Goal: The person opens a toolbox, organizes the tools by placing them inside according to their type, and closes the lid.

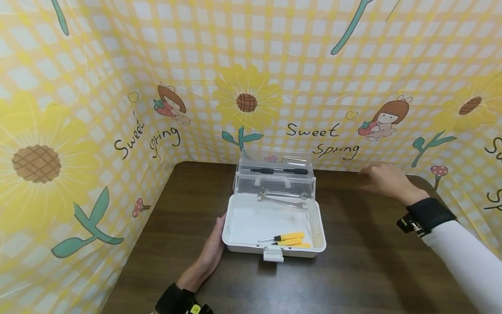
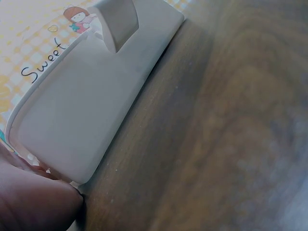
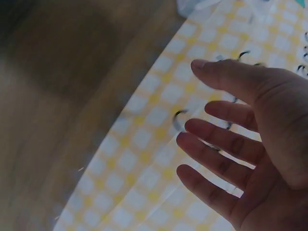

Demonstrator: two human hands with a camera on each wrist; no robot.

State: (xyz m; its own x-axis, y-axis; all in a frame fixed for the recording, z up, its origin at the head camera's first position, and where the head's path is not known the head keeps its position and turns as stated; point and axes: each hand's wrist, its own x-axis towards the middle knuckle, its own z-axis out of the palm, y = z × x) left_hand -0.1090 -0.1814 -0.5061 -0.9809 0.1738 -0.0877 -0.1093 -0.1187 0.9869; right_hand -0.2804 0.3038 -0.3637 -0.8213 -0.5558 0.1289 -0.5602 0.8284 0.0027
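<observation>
A white toolbox (image 1: pixel 251 220) stands unlatched on the brown table, its clear top folded back. Against the box's left side rests my left hand (image 1: pixel 213 244), fingers along the outer wall. The left wrist view has part of that hand (image 2: pixel 38 199) at the box corner, with its other fingers hidden. Several yellow-handled screwdrivers (image 1: pixel 291 236) lie at the front inside the box, and two metal wrenches (image 1: pixel 280 201) are towards its rear. My right hand (image 1: pixel 386 181) hovers over the table's back right, holding nothing; its spread fingers (image 3: pixel 221 159) show in the right wrist view.
Two black-handled tools (image 1: pixel 296 171) sit in the clear tray section (image 1: pixel 243 185) behind the box. A white latch (image 1: pixel 273 254) hangs at the front. Yellow checked cloth (image 1: pixel 313 87) with flowers borders the table (image 1: pixel 188 192) at the back and sides.
</observation>
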